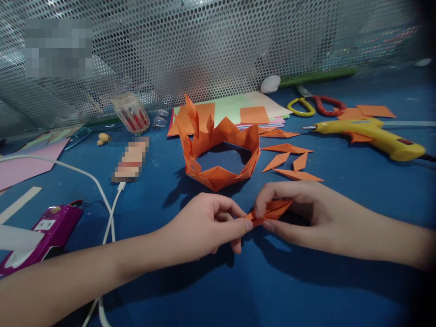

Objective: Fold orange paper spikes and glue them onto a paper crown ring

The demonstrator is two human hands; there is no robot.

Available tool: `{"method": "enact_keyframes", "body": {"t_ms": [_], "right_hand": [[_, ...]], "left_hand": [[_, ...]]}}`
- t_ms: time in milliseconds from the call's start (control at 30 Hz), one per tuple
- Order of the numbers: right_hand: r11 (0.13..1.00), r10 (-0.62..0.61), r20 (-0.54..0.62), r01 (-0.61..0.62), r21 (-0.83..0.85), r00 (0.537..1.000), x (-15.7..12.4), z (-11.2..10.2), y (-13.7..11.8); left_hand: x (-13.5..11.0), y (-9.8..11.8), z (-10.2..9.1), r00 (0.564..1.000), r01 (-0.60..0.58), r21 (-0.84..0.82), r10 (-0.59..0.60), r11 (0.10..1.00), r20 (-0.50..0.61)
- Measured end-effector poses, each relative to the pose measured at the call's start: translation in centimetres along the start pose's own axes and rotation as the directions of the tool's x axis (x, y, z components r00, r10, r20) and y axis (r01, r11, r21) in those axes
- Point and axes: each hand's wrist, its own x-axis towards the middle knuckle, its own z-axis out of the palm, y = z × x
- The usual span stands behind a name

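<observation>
Both my hands pinch one small folded orange paper piece low over the blue table. My left hand grips its left tip between thumb and forefinger. My right hand wraps its fingers over the wider right part. Just beyond them stands an orange paper ring built of folded units, with taller points at its back left. To the right of the ring lie several loose orange folded pieces.
A yellow glue gun and scissors lie at the right. Stacked coloured paper rests against a perforated metal screen. At left are a white cable, a purple device, pink paper and a clear plastic container.
</observation>
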Motion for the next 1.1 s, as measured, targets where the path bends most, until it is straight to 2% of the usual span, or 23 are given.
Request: {"method": "enact_keyframes", "body": {"t_ms": [100, 333, 500, 667, 800, 933, 1100], "right_hand": [[1.000, 0.018, 0.006, -0.018, 0.000, 1.000, 0.1, 0.2, 0.0], [0.995, 0.094, 0.033, -0.095, 0.031, 0.995, -0.3, 0.3, -0.2], [0.997, 0.064, 0.047, -0.065, 0.032, 0.997, -0.1, 0.4, -0.3], [0.998, 0.016, -0.002, -0.016, 0.063, 1.000, -0.2, 0.8, 0.1], [0.997, 0.073, -0.020, -0.072, 0.023, 0.997, -0.3, 0.9, 0.0], [0.986, 0.160, 0.034, -0.161, 0.031, 0.987, -0.1, 0.8, -0.8], [0.983, 0.169, 0.046, -0.172, 0.059, 0.985, 0.1, 0.6, -1.4]], "left_hand": [[-0.1, -0.2, 0.1, 1.000, -0.020, 0.022, 0.021, 1.000, -0.017], [-0.1, -0.4, -0.2, 0.999, -0.022, -0.038, 0.024, 0.999, 0.043], [-0.1, -0.4, 0.1, 1.000, 0.001, 0.018, -0.001, 1.000, 0.005], [-0.2, -0.3, 0.3, 1.000, 0.006, -0.008, -0.007, 1.000, -0.003], [-0.1, -0.4, 0.3, 1.000, -0.017, -0.035, 0.017, 0.999, 0.011], [-0.1, -0.3, 0.1, 0.999, -0.029, -0.018, 0.029, 0.999, 0.022], [-0.2, 0.1, -0.1, 0.998, -0.032, 0.020, 0.031, 0.999, 0.045]]}}
